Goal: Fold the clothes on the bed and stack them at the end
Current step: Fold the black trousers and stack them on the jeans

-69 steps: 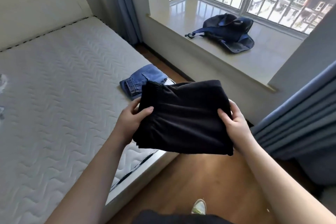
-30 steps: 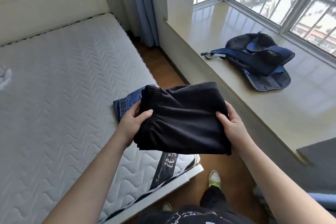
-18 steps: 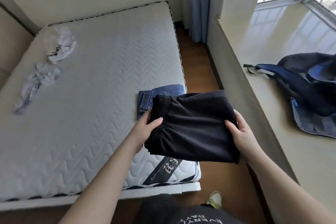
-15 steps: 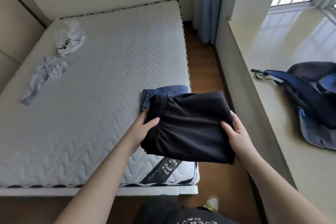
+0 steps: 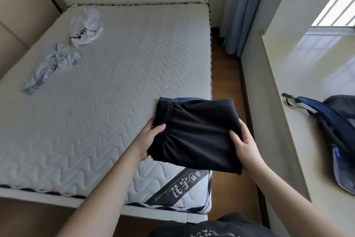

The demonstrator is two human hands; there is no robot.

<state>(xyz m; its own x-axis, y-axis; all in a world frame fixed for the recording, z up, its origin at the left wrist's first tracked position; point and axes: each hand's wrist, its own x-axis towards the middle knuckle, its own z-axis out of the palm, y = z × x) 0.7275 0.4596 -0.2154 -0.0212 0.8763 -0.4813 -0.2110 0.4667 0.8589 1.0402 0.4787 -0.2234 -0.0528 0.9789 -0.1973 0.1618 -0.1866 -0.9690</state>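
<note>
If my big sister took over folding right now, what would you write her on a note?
Left hand and right hand both grip the folded black shorts, held over the bed's near right corner.
Folded blue jeans already lie on the mattress there, mostly hidden behind the shorts.
Done: jeans and shorts folded.
Left: probably set the shorts on the jeans, then fold the two crumpled white garments, one near the far left corner and one closer, and stack them too.
The backpack on the windowsill isn't part of this.

Home bedroom, bare quilted mattress (image 5: pixel 107 90), blue curtain (image 5: pixel 243 11), window ledge (image 5: pixel 315 90)
</note>
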